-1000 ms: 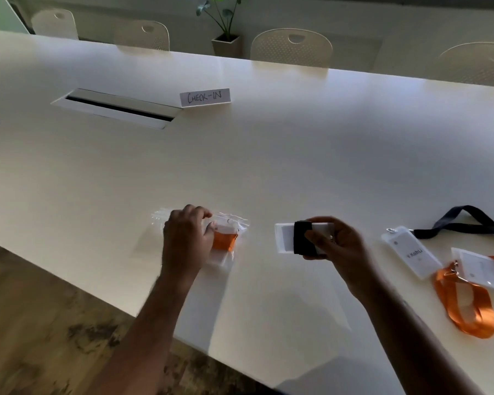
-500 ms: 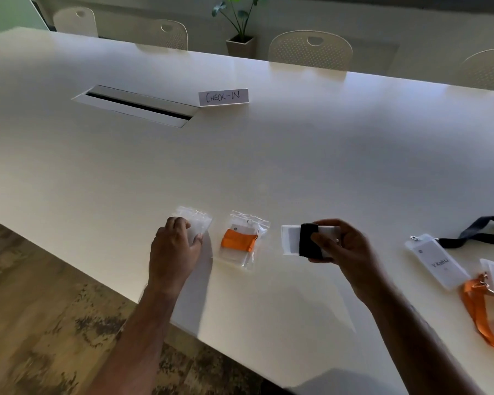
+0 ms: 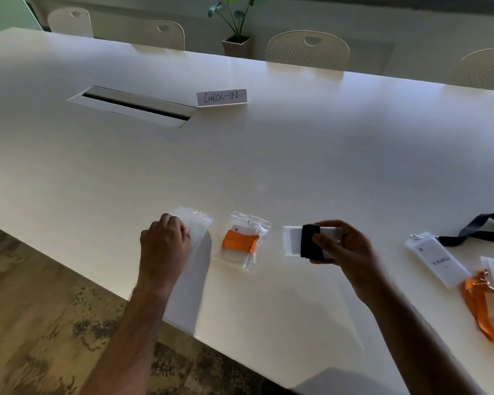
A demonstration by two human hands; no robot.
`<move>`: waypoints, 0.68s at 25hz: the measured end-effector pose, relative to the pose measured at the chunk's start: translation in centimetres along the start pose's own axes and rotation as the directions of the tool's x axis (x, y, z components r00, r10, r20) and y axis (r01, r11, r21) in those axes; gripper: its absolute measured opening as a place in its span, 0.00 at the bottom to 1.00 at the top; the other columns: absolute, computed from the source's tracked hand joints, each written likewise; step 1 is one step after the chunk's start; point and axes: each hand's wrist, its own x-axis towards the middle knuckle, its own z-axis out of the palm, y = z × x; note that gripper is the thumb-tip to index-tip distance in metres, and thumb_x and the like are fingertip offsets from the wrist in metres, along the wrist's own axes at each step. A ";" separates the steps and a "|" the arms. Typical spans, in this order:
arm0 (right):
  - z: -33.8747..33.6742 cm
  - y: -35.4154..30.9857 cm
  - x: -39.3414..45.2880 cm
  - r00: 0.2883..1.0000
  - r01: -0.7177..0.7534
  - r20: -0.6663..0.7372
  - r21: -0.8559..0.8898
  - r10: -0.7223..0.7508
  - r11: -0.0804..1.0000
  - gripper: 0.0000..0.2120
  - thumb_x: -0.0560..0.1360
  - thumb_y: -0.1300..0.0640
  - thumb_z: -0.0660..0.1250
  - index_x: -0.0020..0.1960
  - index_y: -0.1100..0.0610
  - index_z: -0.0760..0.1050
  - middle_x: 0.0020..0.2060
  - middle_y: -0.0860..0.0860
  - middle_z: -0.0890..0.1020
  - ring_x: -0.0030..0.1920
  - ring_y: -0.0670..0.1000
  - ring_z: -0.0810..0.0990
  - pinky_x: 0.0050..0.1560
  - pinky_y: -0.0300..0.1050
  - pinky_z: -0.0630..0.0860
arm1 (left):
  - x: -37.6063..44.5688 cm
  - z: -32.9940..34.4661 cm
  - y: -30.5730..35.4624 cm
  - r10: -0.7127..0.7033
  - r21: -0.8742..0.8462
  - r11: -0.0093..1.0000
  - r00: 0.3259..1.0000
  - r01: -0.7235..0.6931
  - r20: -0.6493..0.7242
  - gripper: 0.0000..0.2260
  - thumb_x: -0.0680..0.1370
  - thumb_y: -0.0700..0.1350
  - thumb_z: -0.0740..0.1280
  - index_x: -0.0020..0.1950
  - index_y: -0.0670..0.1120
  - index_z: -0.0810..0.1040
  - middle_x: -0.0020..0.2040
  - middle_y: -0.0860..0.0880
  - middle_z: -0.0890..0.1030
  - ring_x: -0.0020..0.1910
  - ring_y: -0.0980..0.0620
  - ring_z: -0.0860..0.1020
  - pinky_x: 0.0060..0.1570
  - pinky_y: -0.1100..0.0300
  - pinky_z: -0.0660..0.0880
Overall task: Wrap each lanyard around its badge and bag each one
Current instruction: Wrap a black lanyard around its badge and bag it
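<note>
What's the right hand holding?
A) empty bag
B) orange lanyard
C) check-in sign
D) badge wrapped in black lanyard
D: the right hand grips a white badge with the black lanyard wound round its middle, not yet bagged.

Left hand [image 3: 164, 242]: knuckles up, fingers curled under, fingertips pinching edge of empty clear zip plastic bag [image 3: 198, 228] flat on white table [image 3: 268, 166]. Left forearm bare, running from bottom-left up over table edge. Right hand [image 3: 342, 246]: raised just above table, thumb on top, fingers wrapped beneath, gripping white rectangular badge wound with black lanyard [image 3: 310, 244]. Right forearm bare, entering from bottom-right. Hands well apart.
</note>
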 end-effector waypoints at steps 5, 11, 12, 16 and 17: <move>-0.3 0.3 -0.1 1.000 -0.003 -0.008 0.005 0.003 1.000 0.07 0.78 0.63 0.72 0.52 0.52 0.85 0.46 0.57 0.86 0.48 0.60 0.86 0.48 0.62 0.86 | 1.8 -2.0 -0.5 -0.012 -0.018 1.000 0.986 0.009 -0.167 0.05 0.80 0.43 0.69 0.48 0.44 0.76 0.46 0.44 0.78 0.45 0.38 0.78 0.43 0.45 0.71; -1.1 0.5 -0.4 0.999 0.007 -0.043 0.015 -0.007 1.000 0.06 0.77 0.61 0.73 0.52 0.52 0.85 0.48 0.60 0.86 0.48 0.61 0.86 0.48 0.62 0.86 | 3.5 -3.2 3.6 0.078 -0.112 0.988 0.964 -0.110 -0.255 0.05 0.83 0.46 0.66 0.50 0.45 0.74 0.49 0.45 0.77 0.48 0.40 0.76 0.46 0.45 0.70; -1.4 0.4 -0.5 0.998 0.009 -0.055 0.013 -0.008 1.000 0.06 0.77 0.61 0.73 0.52 0.53 0.85 0.49 0.62 0.85 0.49 0.62 0.86 0.48 0.62 0.86 | 3.6 -3.4 4.8 0.096 -0.147 0.979 0.958 -0.140 -0.271 0.05 0.84 0.46 0.65 0.50 0.45 0.74 0.49 0.45 0.77 0.48 0.40 0.76 0.46 0.45 0.71; -3.1 0.0 -1.1 0.994 0.018 -0.108 0.020 -0.016 1.000 0.08 0.73 0.55 0.75 0.52 0.53 0.86 0.49 0.63 0.85 0.48 0.62 0.86 0.47 0.62 0.86 | 3.7 -3.4 9.7 0.175 -0.305 0.913 0.934 -0.273 -0.311 0.06 0.85 0.45 0.63 0.50 0.44 0.74 0.50 0.46 0.77 0.47 0.42 0.75 0.47 0.47 0.72; -3.6 -0.1 -1.3 0.992 0.022 -0.124 0.020 -0.019 1.000 0.09 0.72 0.54 0.75 0.52 0.53 0.86 0.49 0.62 0.86 0.48 0.62 0.86 0.47 0.61 0.86 | 3.7 -3.2 11.1 0.200 -0.333 0.893 0.929 -0.304 -0.312 0.07 0.85 0.46 0.62 0.50 0.44 0.74 0.50 0.46 0.77 0.47 0.43 0.75 0.47 0.48 0.71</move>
